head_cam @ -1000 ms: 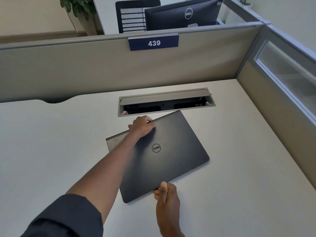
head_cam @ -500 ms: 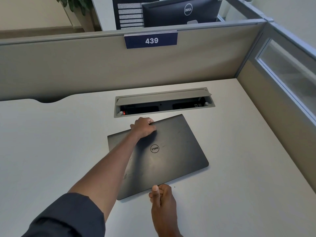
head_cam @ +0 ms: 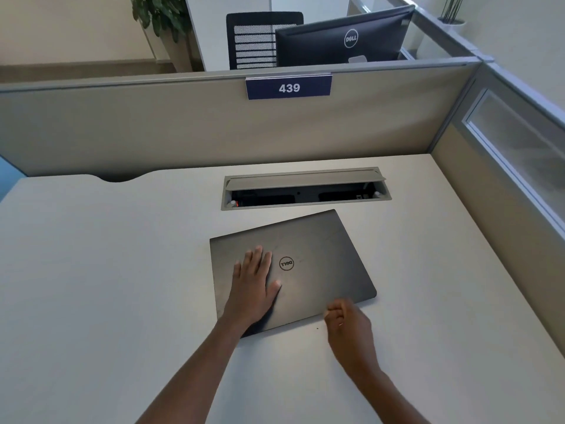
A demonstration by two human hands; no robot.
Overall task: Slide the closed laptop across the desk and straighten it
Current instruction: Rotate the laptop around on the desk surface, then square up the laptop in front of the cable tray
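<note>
The closed dark grey laptop (head_cam: 321, 249) lies lid up on the white desk (head_cam: 116, 270), just in front of the cable hatch, still turned a little with its right side nearer to me. My left hand (head_cam: 253, 286) lies flat on the left half of the lid, fingers spread, beside the round logo. My right hand (head_cam: 348, 328) is at the laptop's near edge, right of the middle, blurred, with its fingers curled in against the edge and nothing visibly held.
An open grey cable hatch (head_cam: 305, 182) is sunk into the desk right behind the laptop. Beige partitions (head_cam: 183, 127) close the desk at the back and along the right side (head_cam: 489, 215). A blue sign reading 439 (head_cam: 289, 87) hangs on the back partition.
My left hand left the laptop's far edge and now lies flat on the lid. My right hand shifted right along the near edge. The laptop has turned closer to square.
</note>
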